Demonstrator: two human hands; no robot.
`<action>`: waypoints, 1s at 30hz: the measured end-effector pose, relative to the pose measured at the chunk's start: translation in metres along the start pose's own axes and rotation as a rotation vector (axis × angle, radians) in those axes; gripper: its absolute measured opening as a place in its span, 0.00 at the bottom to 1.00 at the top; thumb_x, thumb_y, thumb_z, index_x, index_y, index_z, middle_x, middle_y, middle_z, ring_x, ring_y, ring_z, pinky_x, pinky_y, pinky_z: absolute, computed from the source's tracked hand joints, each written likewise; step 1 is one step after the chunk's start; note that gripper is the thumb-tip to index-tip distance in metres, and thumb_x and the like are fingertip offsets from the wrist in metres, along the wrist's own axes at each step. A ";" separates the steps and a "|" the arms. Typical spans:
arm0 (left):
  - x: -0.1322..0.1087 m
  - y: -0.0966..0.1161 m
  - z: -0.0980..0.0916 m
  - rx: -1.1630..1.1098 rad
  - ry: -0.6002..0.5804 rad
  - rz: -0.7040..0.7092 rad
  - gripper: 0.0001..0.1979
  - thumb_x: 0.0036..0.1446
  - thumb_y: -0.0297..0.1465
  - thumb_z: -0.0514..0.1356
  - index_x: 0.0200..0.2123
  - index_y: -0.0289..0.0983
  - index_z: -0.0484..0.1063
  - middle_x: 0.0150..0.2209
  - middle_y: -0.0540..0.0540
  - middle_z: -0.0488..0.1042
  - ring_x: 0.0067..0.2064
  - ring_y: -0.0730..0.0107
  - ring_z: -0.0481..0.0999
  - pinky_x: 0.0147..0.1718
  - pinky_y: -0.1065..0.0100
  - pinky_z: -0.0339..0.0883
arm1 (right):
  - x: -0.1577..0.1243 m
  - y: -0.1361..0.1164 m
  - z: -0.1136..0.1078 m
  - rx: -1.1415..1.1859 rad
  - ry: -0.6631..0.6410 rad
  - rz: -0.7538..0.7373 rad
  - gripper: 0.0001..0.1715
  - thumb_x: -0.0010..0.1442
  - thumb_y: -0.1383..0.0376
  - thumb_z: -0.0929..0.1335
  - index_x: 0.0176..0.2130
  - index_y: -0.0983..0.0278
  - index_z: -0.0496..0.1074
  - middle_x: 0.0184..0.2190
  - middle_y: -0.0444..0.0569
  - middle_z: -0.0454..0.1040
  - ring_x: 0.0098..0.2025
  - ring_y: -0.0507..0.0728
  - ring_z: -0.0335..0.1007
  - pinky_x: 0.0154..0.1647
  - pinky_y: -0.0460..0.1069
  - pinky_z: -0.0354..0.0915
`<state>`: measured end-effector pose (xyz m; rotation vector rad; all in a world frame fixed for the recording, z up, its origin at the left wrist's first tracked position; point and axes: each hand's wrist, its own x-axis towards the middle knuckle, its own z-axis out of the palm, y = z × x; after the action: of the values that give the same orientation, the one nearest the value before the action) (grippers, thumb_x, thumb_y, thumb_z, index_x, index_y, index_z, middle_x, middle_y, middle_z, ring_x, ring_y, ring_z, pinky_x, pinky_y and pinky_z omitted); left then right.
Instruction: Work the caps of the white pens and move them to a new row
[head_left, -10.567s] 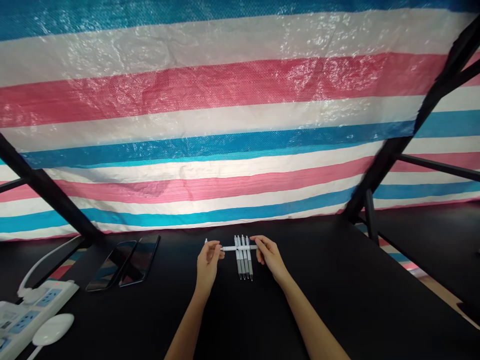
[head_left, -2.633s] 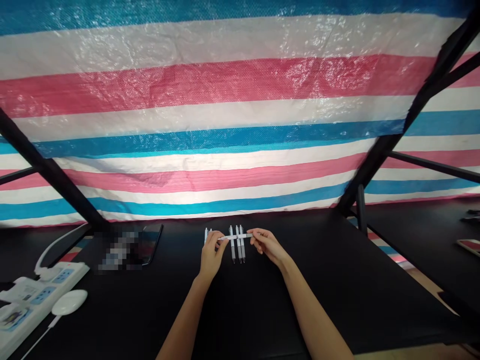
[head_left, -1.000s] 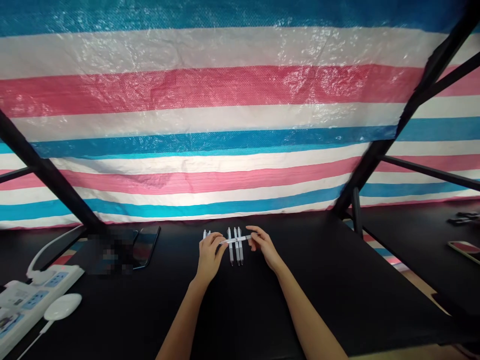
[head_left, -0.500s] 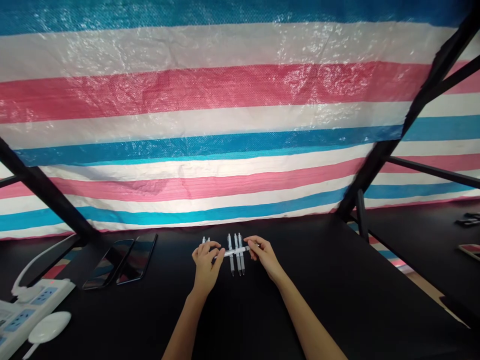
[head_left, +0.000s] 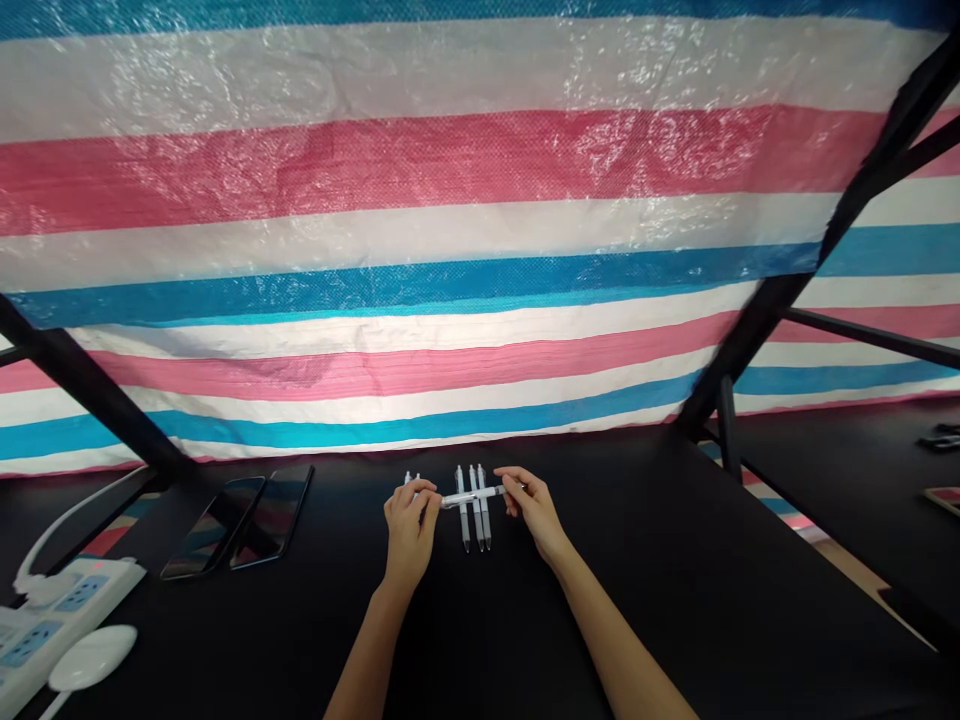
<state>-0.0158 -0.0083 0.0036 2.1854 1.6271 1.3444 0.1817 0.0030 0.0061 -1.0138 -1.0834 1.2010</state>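
Note:
A white pen (head_left: 472, 495) is held level between my two hands, crossing above three other pens. My left hand (head_left: 410, 520) is closed with fingertips on its left end. Pinched in my right hand (head_left: 531, 505) is its right end, near a dark tip. Beneath it, three white pens with grey grips (head_left: 463, 525) lie side by side on the black table, dark tips toward me; the left one sits slightly apart from the other two. Behind my left hand, the tops of more white pens (head_left: 409, 478) show; the hand hides the rest.
Two dark phones (head_left: 271, 520) lie side by side at the left. A white power strip (head_left: 67, 610) and a white oval object with a cord (head_left: 94, 657) are at the near left. Black frame bars (head_left: 726, 370) stand on both sides; a striped tarp (head_left: 420, 370) hangs behind.
The pen's left end shows more clearly at my left fingertips, and the pen sits slightly higher. My right hand has shifted slightly right. The view has moved a little.

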 end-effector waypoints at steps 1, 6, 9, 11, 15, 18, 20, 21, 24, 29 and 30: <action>0.000 0.000 0.000 -0.011 0.002 -0.001 0.12 0.61 0.34 0.49 0.32 0.39 0.71 0.39 0.45 0.73 0.42 0.62 0.70 0.44 0.58 0.58 | 0.000 0.000 -0.001 0.010 0.020 -0.003 0.21 0.50 0.51 0.69 0.36 0.65 0.74 0.15 0.38 0.59 0.17 0.47 0.52 0.19 0.45 0.53; 0.001 0.002 0.001 -0.100 -0.022 0.046 0.08 0.60 0.33 0.51 0.34 0.39 0.69 0.39 0.45 0.71 0.43 0.63 0.69 0.45 0.60 0.61 | 0.002 0.000 -0.005 0.045 0.086 0.000 0.22 0.48 0.50 0.70 0.35 0.64 0.74 0.14 0.37 0.58 0.17 0.47 0.51 0.19 0.45 0.53; 0.001 0.003 0.001 -0.161 -0.038 0.040 0.11 0.61 0.33 0.49 0.31 0.38 0.68 0.37 0.44 0.70 0.42 0.65 0.69 0.44 0.63 0.62 | 0.002 -0.001 -0.004 0.049 0.061 0.009 0.21 0.48 0.50 0.70 0.35 0.64 0.74 0.13 0.37 0.57 0.17 0.47 0.51 0.19 0.45 0.53; 0.001 0.004 0.000 -0.199 -0.058 0.018 0.13 0.62 0.33 0.47 0.29 0.38 0.67 0.36 0.45 0.70 0.40 0.66 0.69 0.42 0.64 0.63 | 0.001 -0.002 -0.003 0.050 0.037 0.008 0.21 0.48 0.51 0.70 0.35 0.65 0.74 0.13 0.37 0.58 0.17 0.47 0.51 0.20 0.45 0.53; 0.001 0.003 0.001 -0.240 -0.084 -0.022 0.13 0.62 0.35 0.46 0.31 0.38 0.67 0.34 0.46 0.70 0.38 0.67 0.70 0.39 0.66 0.64 | 0.001 -0.002 -0.002 0.044 0.033 -0.006 0.22 0.49 0.50 0.70 0.35 0.65 0.74 0.14 0.38 0.58 0.17 0.47 0.51 0.20 0.45 0.53; 0.000 0.002 0.003 -0.230 -0.095 -0.037 0.11 0.61 0.36 0.48 0.37 0.38 0.67 0.35 0.46 0.70 0.37 0.68 0.70 0.37 0.67 0.64 | 0.002 -0.001 -0.003 0.040 0.041 -0.010 0.22 0.48 0.50 0.69 0.35 0.65 0.74 0.14 0.38 0.58 0.17 0.47 0.51 0.19 0.45 0.53; 0.000 0.002 0.004 -0.222 -0.107 -0.033 0.10 0.61 0.36 0.48 0.36 0.39 0.67 0.34 0.46 0.69 0.35 0.69 0.70 0.36 0.67 0.64 | 0.002 0.000 -0.004 0.036 0.034 -0.010 0.22 0.49 0.50 0.69 0.35 0.65 0.73 0.14 0.38 0.58 0.17 0.47 0.51 0.19 0.45 0.53; 0.000 0.002 0.004 -0.219 -0.113 -0.025 0.11 0.61 0.36 0.48 0.35 0.39 0.66 0.34 0.47 0.69 0.34 0.69 0.69 0.35 0.68 0.64 | 0.002 0.001 -0.004 0.034 0.028 -0.010 0.22 0.49 0.50 0.69 0.35 0.65 0.73 0.14 0.38 0.58 0.17 0.47 0.51 0.19 0.45 0.53; 0.000 0.002 0.002 -0.209 -0.118 -0.018 0.12 0.62 0.35 0.46 0.31 0.39 0.64 0.33 0.47 0.68 0.33 0.70 0.68 0.34 0.69 0.63 | 0.003 0.003 -0.004 0.030 0.006 -0.016 0.21 0.50 0.50 0.69 0.36 0.65 0.73 0.15 0.38 0.58 0.17 0.47 0.52 0.20 0.45 0.53; 0.000 0.003 0.001 -0.213 -0.115 -0.042 0.14 0.62 0.36 0.44 0.27 0.39 0.62 0.30 0.48 0.66 0.32 0.70 0.68 0.33 0.69 0.62 | 0.003 0.005 -0.004 0.025 0.006 -0.030 0.22 0.50 0.50 0.69 0.36 0.64 0.73 0.15 0.38 0.58 0.17 0.48 0.52 0.19 0.45 0.53; 0.000 0.003 0.001 -0.217 -0.113 -0.047 0.14 0.62 0.36 0.44 0.29 0.39 0.63 0.30 0.48 0.66 0.32 0.70 0.68 0.33 0.69 0.62 | 0.003 0.004 -0.004 0.028 0.017 -0.029 0.21 0.50 0.50 0.69 0.36 0.64 0.73 0.15 0.38 0.58 0.17 0.48 0.51 0.20 0.45 0.53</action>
<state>-0.0128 -0.0095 0.0046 2.0452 1.4116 1.2919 0.1849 0.0061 0.0014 -0.9821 -1.0625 1.1792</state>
